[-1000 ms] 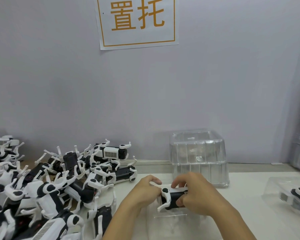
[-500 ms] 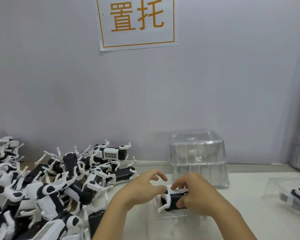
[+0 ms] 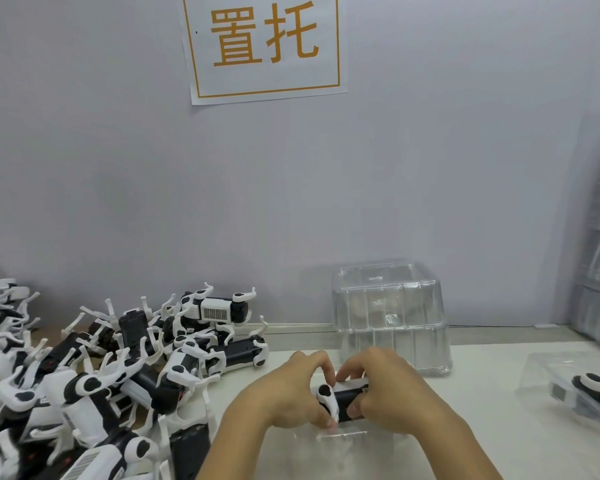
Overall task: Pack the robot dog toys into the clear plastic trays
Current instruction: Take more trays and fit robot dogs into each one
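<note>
Lower centre of frame: left hand and right hand, fingers curled, together grasp a black-and-white robot dog toy just above a clear plastic tray on the table. Stacked trays stand behind; piled toys fill lower left; a packed tray lies at right edge.

A white paper sign is hanging on the pale grey wall, carrying two large orange characters inside a thin orange border. The sign's lower edge is sitting slightly askew. The white tabletop is running up to the foot of the wall, where a narrow light strip is lying along the join. At the far left a patch of brown surface is showing.
</note>
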### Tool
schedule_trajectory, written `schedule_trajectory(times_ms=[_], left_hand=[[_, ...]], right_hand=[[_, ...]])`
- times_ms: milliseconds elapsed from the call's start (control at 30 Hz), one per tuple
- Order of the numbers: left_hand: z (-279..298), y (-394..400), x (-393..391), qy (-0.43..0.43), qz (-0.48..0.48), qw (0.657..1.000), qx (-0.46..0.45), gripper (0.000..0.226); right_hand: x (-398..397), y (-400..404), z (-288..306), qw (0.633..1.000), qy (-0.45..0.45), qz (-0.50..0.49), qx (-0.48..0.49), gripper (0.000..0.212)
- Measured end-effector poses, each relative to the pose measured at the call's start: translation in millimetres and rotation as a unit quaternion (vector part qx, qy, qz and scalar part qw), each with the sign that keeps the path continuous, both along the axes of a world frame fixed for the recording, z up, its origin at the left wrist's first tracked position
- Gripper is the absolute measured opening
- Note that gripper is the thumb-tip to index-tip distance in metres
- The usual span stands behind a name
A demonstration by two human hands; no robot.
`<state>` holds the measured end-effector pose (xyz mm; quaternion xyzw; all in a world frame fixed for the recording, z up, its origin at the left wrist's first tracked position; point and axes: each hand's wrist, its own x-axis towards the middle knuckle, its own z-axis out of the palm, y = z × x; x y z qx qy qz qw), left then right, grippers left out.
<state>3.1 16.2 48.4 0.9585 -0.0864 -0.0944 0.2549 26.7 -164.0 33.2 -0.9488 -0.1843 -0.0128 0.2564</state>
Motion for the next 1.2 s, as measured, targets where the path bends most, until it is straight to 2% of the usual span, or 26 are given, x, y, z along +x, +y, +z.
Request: schedule_trajectory(times_ms=[100,200,433,600,733,867,1200], left_hand=[[-3,6,0,-0.006,-0.005,0.998,-0.069,0.024],[-11,-1,4,-0.048,0.026,0.992,-0.116,0.018],[-18,-3,9,-0.041,0.060,0.989,-0.129,0.020],[-18,-3,8,-0.037,0.063,0.990,-0.121,0.020],[-17,-3,6,-0.034,0.051,0.992,-0.113,0.020],[-17,-4,5,-0.032,0.043,0.992,-0.112,0.020],[-17,-6,6,-0.033,0.051,0.991,-0.122,0.021]], right_hand=[[0,1,1,1.000,0.005,0.001,0.008,0.043],[0,1,1,1.000,0.014,0.003,0.014,0.042],[-3,-26,22,0.997,0.021,-0.029,0.062,0.034],[-13,-59,41,0.992,0.113,-0.049,-0.012,0.034],[-13,-49,41,0.995,0.076,-0.066,-0.027,0.020],[-10,-45,36,0.993,0.052,-0.102,0.001,0.013],[-6,-40,24,0.990,0.054,-0.133,-0.012,0.017]])
